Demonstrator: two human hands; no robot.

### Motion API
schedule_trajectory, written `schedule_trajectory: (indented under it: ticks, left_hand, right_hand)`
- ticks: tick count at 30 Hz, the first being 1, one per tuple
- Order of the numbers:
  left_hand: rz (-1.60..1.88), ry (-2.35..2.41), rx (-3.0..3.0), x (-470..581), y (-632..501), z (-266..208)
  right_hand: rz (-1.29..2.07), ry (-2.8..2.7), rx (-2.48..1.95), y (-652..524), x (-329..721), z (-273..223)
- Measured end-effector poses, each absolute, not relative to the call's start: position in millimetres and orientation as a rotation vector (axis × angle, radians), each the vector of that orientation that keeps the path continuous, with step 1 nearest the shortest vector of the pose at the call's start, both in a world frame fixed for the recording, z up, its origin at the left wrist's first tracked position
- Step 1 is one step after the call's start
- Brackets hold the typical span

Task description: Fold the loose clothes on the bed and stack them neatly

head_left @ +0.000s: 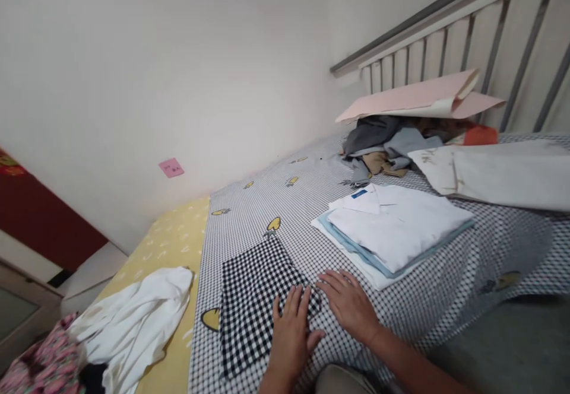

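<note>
A black-and-white gingham cloth [249, 293], folded into a flat shape, lies on the checked bedsheet [240, 222]. My left hand [291, 323] rests flat on its right part with the fingers stretched out. Just beyond the cloth's right corner, my right hand [347, 302] is palm down with its fingers extended. Whether the right fingertips touch the cloth's edge I cannot tell. Behind my right hand sits a stack of folded shirts, a white collared shirt [396, 222] on top and a light blue garment [342, 240] under it.
Crumpled white clothing [138, 317] lies on the yellow sheet [171, 228] at left, beside a pink patterned garment [48, 358]. Farther back are a heap of grey clothes [374, 139], a pink sheet-like item [414, 94], a white cloth bundle [503, 171] and the bed railing [467, 38].
</note>
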State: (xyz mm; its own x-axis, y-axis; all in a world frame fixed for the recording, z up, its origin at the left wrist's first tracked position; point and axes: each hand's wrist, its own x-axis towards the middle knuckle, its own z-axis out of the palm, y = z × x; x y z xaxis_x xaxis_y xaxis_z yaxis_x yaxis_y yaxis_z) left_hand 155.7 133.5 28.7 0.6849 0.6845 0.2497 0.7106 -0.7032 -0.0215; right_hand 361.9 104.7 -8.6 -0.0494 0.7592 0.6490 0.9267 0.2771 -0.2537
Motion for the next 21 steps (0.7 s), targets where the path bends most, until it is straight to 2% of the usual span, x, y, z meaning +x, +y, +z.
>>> schedule_trajectory:
  ticks: [6, 12, 16, 21]
  left_hand:
    - [-0.612, -1.356, -2.923, 157.4, 141.2, 20.6]
    - [-1.423, -2.180, -2.739, 152.1, 153.2, 53.5]
    - [-1.754, -2.403, -2.421, 119.7, 152.6, 94.6]
    - [-2.547, -2.473, -2.016, 81.6, 115.3, 134.4]
  right_hand:
    - [-0.288, -1.840, -1.508, 106.5, 363.2, -11.4]
    - [-0.192, -1.827, -1.508, 105.4, 363.8, -6.6]
    - [0.184, -1.616, -1.436, 107.1, 361.7, 6.2]
    - [0.740, -1.202, -1.311, 87.0, 328.8, 7.8]
